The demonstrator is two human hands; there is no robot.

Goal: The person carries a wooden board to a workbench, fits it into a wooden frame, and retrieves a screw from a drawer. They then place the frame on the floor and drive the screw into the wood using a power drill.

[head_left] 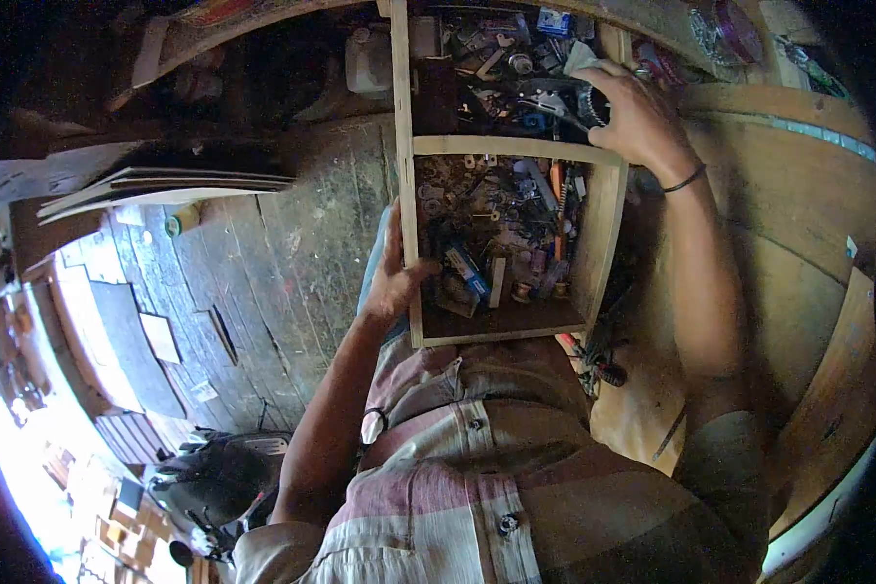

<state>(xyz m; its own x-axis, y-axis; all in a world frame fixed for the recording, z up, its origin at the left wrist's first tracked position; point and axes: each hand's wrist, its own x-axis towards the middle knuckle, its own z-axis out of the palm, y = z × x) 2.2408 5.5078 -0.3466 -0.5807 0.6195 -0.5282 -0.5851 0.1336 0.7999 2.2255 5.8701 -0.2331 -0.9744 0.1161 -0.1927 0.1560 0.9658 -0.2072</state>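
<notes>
A wooden drawer (505,146) with a crosswise divider juts out in front of my body, full of small hardware. My left hand (395,287) is closed on its left side wall, thumb over the inside and fingers along the outside. In the far compartment, my right hand (642,122) curls round a black round piece with a ridged edge (594,105). A dark and silver metal part (545,100) lies right beside that piece. Near my left thumb are a blue box (467,273) and a pale wooden block (497,282).
An orange rod (558,200) lies along the drawer's right side. A white plastic container (368,60) stands beyond the drawer on the left. Thin boards (165,182) stick out over the plank floor (302,243). A motorcycle (219,477) is at lower left.
</notes>
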